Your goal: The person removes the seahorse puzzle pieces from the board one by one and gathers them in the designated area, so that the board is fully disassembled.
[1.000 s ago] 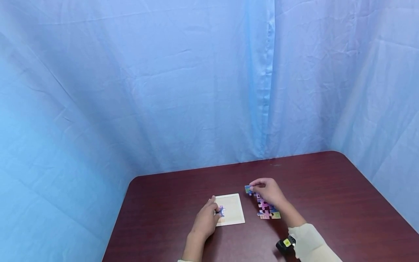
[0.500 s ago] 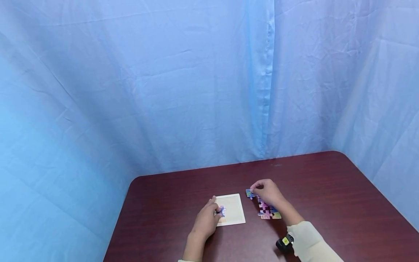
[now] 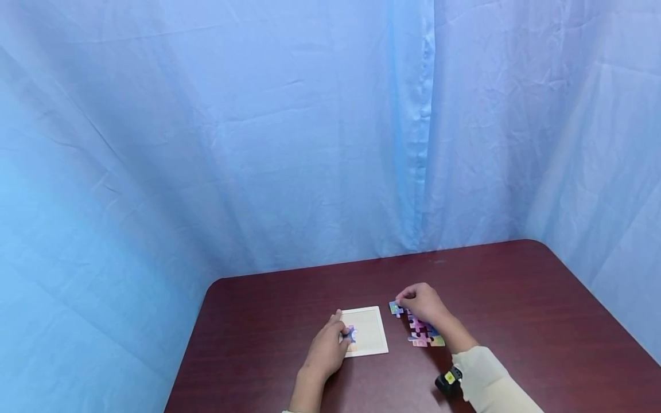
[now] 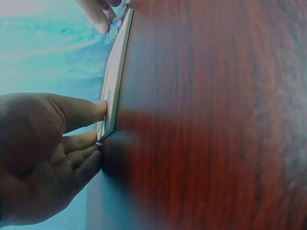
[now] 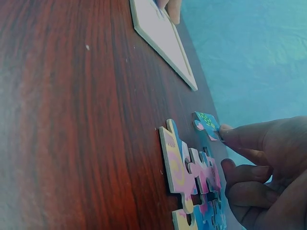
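My left hand (image 3: 324,349) grips the left edge of a pale puzzle tray (image 3: 372,332), thumb on top and the other fingers along its side. Beside the thumb, a few coloured pieces (image 3: 353,334) lie inside the tray at its left. To the right of the tray, my right hand (image 3: 424,304) pinches a blue jigsaw piece (image 5: 206,123) with a green pattern between thumb and fingertip. The piece is low over the table, near the tray's far right corner. Under and in front of that hand lie several pink, blue and yellow jigsaw pieces (image 5: 176,160), partly hidden by it.
The dark red-brown table (image 3: 268,321) has rounded far corners. Blue curtains (image 3: 310,143) hang behind it and at both sides. A black device with a yellow label (image 3: 449,380) is strapped at the right wrist, by a cream sleeve (image 3: 485,376).
My right hand has brought the blue jigsaw piece slightly toward me, and the piece has turned a little. The left hand stays on the puzzle tray.
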Tool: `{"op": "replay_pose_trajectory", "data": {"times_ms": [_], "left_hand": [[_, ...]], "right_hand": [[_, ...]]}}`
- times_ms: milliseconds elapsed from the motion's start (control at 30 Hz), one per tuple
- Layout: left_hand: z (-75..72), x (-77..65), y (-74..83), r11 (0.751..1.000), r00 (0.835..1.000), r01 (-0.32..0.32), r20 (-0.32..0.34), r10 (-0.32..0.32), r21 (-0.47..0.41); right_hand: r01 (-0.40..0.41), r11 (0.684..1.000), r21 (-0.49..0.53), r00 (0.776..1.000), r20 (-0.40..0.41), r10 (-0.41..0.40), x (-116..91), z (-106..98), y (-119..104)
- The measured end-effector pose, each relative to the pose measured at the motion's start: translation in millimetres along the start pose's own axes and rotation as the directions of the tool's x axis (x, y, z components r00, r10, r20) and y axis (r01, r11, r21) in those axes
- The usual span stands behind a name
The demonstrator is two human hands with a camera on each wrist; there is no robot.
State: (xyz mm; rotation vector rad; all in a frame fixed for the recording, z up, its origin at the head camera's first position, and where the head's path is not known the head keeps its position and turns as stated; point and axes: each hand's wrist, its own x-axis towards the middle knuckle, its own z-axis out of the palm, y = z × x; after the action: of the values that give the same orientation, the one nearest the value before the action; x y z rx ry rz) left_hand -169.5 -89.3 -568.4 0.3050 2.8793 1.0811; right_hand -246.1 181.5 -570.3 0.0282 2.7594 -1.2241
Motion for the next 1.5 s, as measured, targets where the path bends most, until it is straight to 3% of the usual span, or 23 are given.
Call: {"op": "replay_pose_trajectory", "data": {"times_ms": [300,567,800,1033,1233,1500], "left_hand": [[2.0,-0.4,-2.3,1.000,1.000,-0.002,0.004,0.002,0.003],[1.8,2.0,-4.0,1.000,1.000,0.016,0.025,-0.016,0.000],[3.1,3.7,-3.7,0.999,0.998,0.052,0.028,-0.052,0.006],[3.5,3.6,-1.9,0.998,0.998,0.059,0.014,-0.059,0.011],[4.4,2.9,-2.1,0.999,0.999,0.043,0.011,-0.043,0.024],[2.5,1.0,-2.1,0.999,0.999,0.036,0.022,-0.037,0.018]], "right_hand": [[0.000,1.000,0.007,0.999,-0.048,0.000,-4,1,-1],[0.060,0.991,0.117,0.997,-0.052,-0.054,-13,12,-12],[0.119,0.991,0.055,0.993,-0.024,-0.118,-26,32,-28],[0.244,0.969,0.047,0.966,0.077,-0.247,-35,48,-39],[0.271,0.956,0.115,0.949,0.135,-0.285,-39,64,-43],[0.351,0.935,0.050,0.929,0.111,-0.354,-45,86,-48]]}}
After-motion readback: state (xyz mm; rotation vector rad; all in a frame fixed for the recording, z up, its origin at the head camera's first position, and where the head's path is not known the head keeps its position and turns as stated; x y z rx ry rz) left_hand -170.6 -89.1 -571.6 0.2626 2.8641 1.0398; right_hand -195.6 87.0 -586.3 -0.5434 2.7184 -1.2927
